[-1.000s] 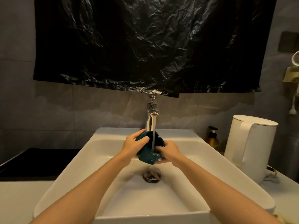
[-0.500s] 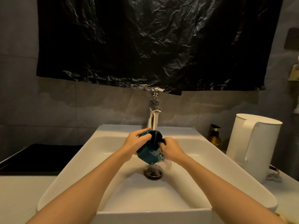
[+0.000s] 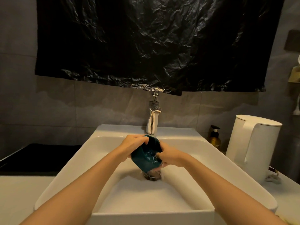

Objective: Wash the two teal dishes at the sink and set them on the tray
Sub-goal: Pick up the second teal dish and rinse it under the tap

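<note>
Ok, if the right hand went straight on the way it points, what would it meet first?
The teal dish: the right hand reaches its fingers into the wet inside, so probably the inner wall first, with the left hand gripping the rim behind it.

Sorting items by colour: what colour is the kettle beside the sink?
The kettle is white; head view.
</note>
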Demonstrator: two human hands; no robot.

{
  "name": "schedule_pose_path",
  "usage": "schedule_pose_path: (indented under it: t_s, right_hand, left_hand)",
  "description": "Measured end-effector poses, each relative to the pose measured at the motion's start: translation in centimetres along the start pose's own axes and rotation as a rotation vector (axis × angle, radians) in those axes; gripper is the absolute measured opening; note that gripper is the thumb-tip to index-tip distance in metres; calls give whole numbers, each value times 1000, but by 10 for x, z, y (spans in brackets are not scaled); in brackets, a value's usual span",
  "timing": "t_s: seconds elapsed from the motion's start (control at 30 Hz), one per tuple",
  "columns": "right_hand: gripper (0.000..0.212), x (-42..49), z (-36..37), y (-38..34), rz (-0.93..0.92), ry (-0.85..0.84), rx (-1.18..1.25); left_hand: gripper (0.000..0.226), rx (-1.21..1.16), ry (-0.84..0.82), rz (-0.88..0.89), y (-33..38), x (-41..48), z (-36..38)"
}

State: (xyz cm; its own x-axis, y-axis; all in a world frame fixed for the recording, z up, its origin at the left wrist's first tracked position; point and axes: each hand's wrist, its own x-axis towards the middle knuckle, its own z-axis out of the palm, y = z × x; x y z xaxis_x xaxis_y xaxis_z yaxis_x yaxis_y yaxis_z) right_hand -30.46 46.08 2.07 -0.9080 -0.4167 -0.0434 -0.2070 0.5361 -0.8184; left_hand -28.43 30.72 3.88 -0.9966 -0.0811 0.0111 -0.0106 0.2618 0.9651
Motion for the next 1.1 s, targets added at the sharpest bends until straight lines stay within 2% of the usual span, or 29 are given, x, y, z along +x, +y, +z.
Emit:
schedule_pose_path:
  t_s: [0.03,0.1,0.17,0.27,0.3,0.37,0.43,0.47,0.5,0.6,0.63,0.73,0.87,0.9,1.0,1.03,1.1]
  right_hand:
    - [43,-2,0,-1,27,0,69]
    - [30,-1,0,-2,72,111,130]
    - [23,1,0,-5,136,230,184]
    - [21,-1,-1,-5,210,294,310]
    - [22,-1,-1,-5,196,268,318]
    - [22,1,-1,-2,118,130,356]
    - [33,4,-2,0,58,-32,457]
    - [37,6,-2,0,44,-36,469]
    - [35,7,-1,-1,41,28,428]
    - [15,13,2,4,58,358,133]
    - [15,14,1,6,49,404,70]
    - [22,9,-1,5,24,331,6]
    - [59,2,-5,-2,-112,130,49]
    - [60,3,-4,-1,-131,136,28]
    - [31,10,-3,4,-157,311,-258]
    - [26,12,-3,5,-151,347,-330]
    - [28,13,-4,4,-144,312,-329]
  left_hand:
    - [7,-15,0,-21,2,-2,0]
    - [8,-70,-15,-48,5,-4,0]
    - [27,-144,-67,-40,6,-4,3]
    - [55,-138,-142,70,3,-5,10]
    - [57,-130,-137,103,2,-5,11]
    - [45,-122,-80,144,2,-6,10]
    - [35,-129,-25,152,2,-6,6]
    - [34,-132,-11,144,2,-6,5]
    - [35,-131,-5,141,2,-5,3]
    - [41,-61,-31,165,4,-6,4]
    - [42,-35,-43,172,4,-6,5]
    - [40,-25,-34,172,3,-4,6]
    - [35,9,-16,165,1,-2,4]
    - [35,34,-23,168,0,-1,5]
    - [37,43,-40,150,-1,-3,7]
    - [38,29,-39,143,0,-2,7]
    - [41,27,-36,140,1,-2,6]
